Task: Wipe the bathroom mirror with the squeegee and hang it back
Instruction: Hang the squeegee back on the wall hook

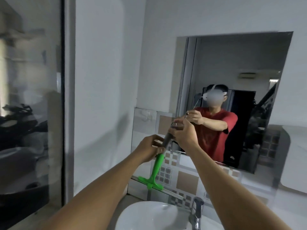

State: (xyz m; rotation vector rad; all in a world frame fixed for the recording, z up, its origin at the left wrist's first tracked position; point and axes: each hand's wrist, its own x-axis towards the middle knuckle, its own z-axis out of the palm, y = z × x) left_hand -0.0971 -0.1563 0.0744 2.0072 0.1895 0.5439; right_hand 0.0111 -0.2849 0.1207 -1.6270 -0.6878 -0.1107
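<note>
A green squeegee (157,170) with a dark grip hangs blade-down in front of the tiled wall, left of the mirror (240,68). My left hand (150,149) grips the handle where the green shaft meets the dark grip. My right hand (183,134) is closed around the top end of the dark grip, near a small ring or loop. The blade sits just above the tile ledge. A clear wall hook (147,116) is on the tiles up and left of my hands. The mirror reflects a person in a red shirt.
A white sink (146,216) lies below with a chrome tap (197,211) at its right. Patterned brown and grey tiles (187,181) cover the wall under the mirror. A dark glass door (29,113) stands at the left.
</note>
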